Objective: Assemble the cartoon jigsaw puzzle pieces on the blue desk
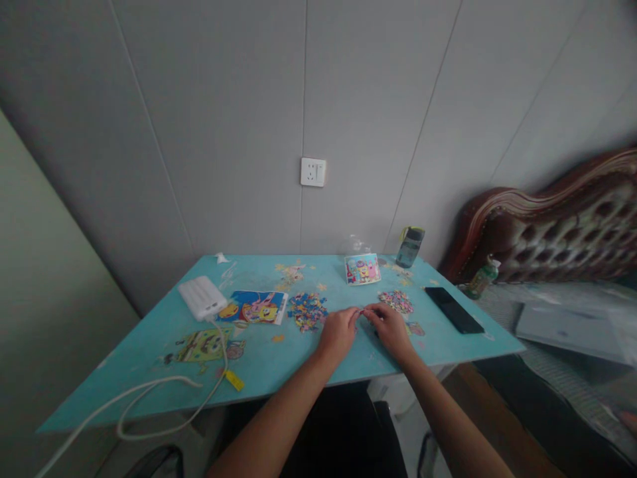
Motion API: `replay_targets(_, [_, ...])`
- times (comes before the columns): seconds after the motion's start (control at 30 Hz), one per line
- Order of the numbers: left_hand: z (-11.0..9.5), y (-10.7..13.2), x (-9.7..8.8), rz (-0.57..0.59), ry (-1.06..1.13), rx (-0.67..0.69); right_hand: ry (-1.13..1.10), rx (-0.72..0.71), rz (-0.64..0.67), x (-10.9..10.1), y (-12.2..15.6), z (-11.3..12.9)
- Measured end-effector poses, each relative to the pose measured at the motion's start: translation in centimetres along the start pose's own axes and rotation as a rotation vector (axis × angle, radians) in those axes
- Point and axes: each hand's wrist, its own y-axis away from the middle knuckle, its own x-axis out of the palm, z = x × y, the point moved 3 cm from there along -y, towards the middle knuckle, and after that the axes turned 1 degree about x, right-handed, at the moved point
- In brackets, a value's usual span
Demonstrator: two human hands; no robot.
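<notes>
Turquoise tabletop (266, 368), both hands (340, 328) (391, 325) in tight pinches on a tiny piece (361, 312) (blurred).

1. Dim, flat light is filling the room, its source not showing, and the wall (259, 119) beyond the fingers (352, 315) is looking dull grey.
2. The upper corners, farthest from the fingers, are fading darker.
3. Only faint, soft-edged shading is falling on the tabletop (269, 372) nearest the fingers.
4. Well right of the fingers, the leather headboard (587, 232) is catching a muted sheen.
5. Wide-angle distortion is fanning the wall seams (132, 63) outward above the fingers.
6. Blur is softening the laptop (570, 330) far to their right.
7. The piece (362, 311) between the fingertips is appearing too small to make out.
</notes>
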Motion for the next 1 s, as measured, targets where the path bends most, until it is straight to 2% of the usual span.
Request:
replay_targets(0.37, [-0.2, 0.3, -0.1, 0.045, 0.012, 0.034, -0.076, 0.014, 0.042, -0.1, 0.3, 0.3])
replay_targets(0.57, [0.2, 0.4, -0.5, -0.005, 0.069, 0.017, -0.097, 0.009, -0.077, -0.5, 0.0, -0.8])
replay_targets(0.77, [1.1, 0.3, -0.1, -0.013, 0.073, -0.013, -0.172, -0.092, 0.058, 0.0, 0.1, 0.2])
replay_targets(1.0, [1.5, 0.5, 0.5, 0.075, 0.055, -0.028, -0.189, -0.166, 0.148, 0.3, 0.4, 1.0])
